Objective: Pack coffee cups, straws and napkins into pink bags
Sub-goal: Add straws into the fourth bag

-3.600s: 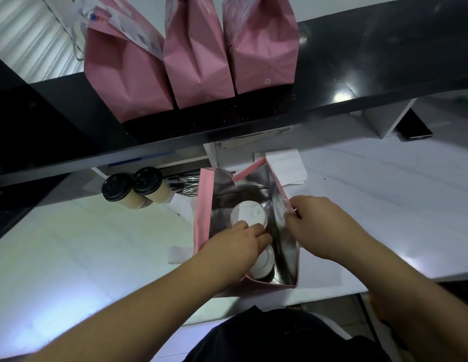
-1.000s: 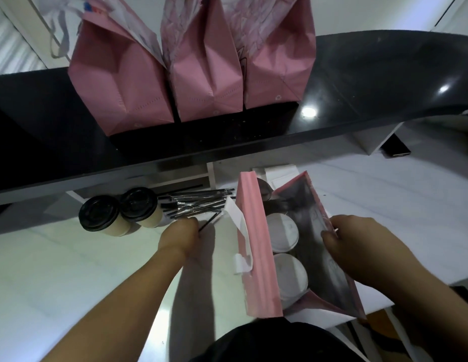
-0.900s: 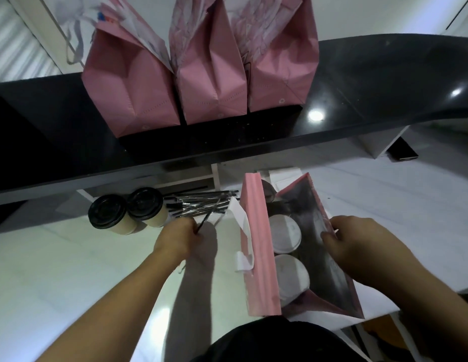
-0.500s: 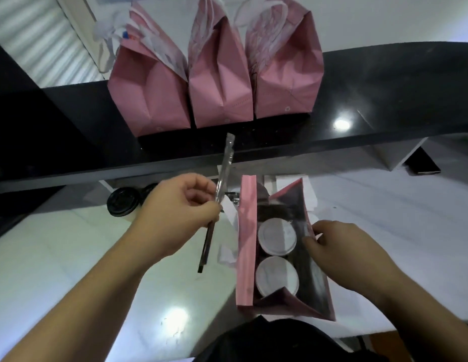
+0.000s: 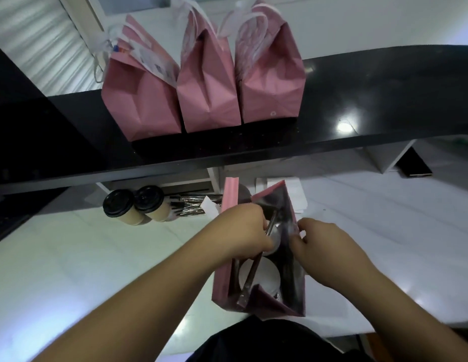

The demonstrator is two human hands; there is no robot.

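L hand [image 5: 243, 232] gripped straw [image 5: 249, 279], now inside open bag [image 5: 222, 280] | R hand [image 5: 324, 246] pinched rim | we moved frm straw pile, frame ctr | napkins pending

Cups [image 5: 259, 276] in bag [image 5: 223, 278] — straws [image 5: 193, 205] left

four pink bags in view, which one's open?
The pink bag on the white counter, between both hands, gapes open with white cup lids showing. The three on the black shelf are closed.

Far white-lidded cup [image 5: 276, 237] mostly hidden by left hand [image 5: 243, 232], straws [image 5: 191, 206] blurred, uncountable
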